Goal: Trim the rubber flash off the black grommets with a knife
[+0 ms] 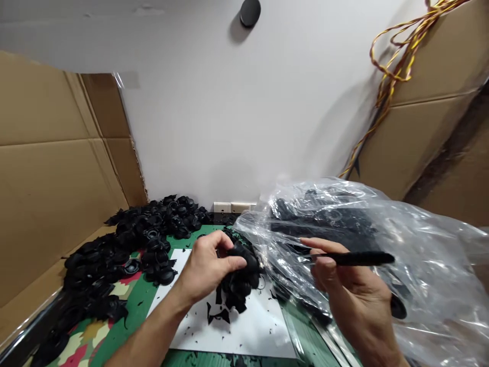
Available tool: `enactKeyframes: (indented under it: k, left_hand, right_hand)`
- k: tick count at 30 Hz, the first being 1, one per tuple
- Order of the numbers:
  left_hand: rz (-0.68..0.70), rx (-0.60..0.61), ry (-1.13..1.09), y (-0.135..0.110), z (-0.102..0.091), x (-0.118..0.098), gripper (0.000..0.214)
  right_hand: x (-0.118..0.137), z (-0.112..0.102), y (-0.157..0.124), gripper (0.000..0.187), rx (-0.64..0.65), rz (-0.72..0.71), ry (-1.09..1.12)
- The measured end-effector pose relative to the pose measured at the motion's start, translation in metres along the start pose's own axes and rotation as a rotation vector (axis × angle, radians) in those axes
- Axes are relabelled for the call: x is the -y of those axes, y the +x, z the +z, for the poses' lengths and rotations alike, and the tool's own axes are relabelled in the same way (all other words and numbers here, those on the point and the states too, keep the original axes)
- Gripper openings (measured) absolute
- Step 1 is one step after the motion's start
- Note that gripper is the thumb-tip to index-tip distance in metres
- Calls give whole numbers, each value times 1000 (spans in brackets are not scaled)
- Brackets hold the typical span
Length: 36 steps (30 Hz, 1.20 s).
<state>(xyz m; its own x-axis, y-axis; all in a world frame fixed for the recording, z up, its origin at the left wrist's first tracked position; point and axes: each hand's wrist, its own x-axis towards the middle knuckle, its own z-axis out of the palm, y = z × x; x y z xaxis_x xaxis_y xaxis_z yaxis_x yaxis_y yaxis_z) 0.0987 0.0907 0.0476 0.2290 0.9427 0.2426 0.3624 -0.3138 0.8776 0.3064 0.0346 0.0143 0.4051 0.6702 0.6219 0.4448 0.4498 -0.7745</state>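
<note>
My left hand is closed, with thumb and fingers pinching a black rubber part over a small heap of black pieces. That heap lies on a white sheet strewn with black scraps. To the right, my right hand grips a slim black-handled tool. Its thin pale tip points left, apart from the rubber part; I cannot tell whether it is a knife or tweezers. A round black piece shows beside the right palm, and whether it is held is unclear.
Many black rubber parts are piled on the left over a green mat. A clear plastic bag with black parts inside spreads across the right. Cardboard flanks the left, and twisted yellow-brown wires hang at upper right.
</note>
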Motion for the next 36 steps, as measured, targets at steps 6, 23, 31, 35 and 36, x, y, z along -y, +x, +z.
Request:
enactKeyframes:
  k: [6, 23, 31, 35, 36]
  left_hand:
    - [-3, -226, -489, -5, -25, -44, 25]
    - [-527, -298, -763, -20, 13, 64, 42]
    - [-536, -326, -892, -34, 8, 65, 42]
    - [-522, -341, -905, -39, 14, 72, 37]
    - [-510, -355, -899, -40, 15, 74, 36]
  right_hand:
    - [10, 19, 2, 31, -107, 209, 187]
    - [7, 68, -16, 27, 197, 386, 414]
    - [-13, 99, -45, 18, 165, 190, 237]
    - [-22, 100, -50, 12, 201, -16, 174]
    - [-24, 101, -51, 11, 204, -29, 165]
